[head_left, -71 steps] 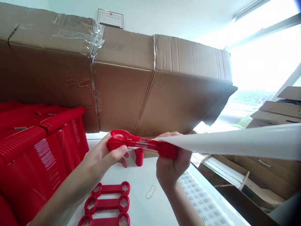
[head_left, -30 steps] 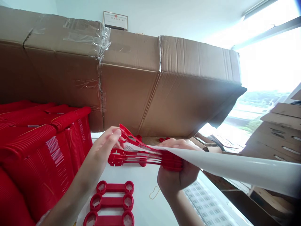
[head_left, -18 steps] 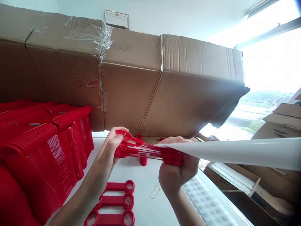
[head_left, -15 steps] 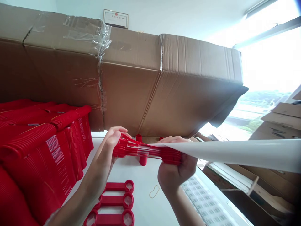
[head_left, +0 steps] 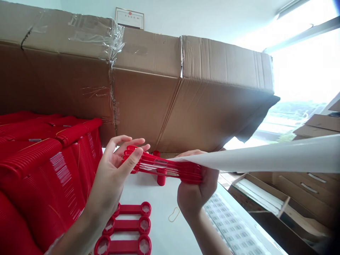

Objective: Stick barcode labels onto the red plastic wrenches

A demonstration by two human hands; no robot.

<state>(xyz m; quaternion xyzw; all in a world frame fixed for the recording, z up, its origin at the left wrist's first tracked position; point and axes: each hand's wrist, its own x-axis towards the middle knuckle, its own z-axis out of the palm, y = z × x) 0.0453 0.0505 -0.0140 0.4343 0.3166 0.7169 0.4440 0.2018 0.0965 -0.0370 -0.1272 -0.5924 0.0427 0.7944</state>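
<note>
Head view: the right hand point(head_left: 195, 193) is clenched around one end of a red stack point(head_left: 164, 167) of flat plastic pieces, with a white sheet point(head_left: 265, 159) running off toward 3 o'clock. The left hand point(head_left: 117, 168) has its fingers spread loosely on the stack's far end, probably pinching it with the thumb. Red bundles point(head_left: 39, 166) crowd 9 o'clock, a carton point(head_left: 159, 99) walls 12. Bare table point(head_left: 159, 205) lies below, loose red pieces point(head_left: 127, 226) at 6.

White table point(head_left: 159, 209), flat red link pieces point(head_left: 124, 226), rubber band point(head_left: 174, 214), upright red tube point(head_left: 160, 177)
</note>
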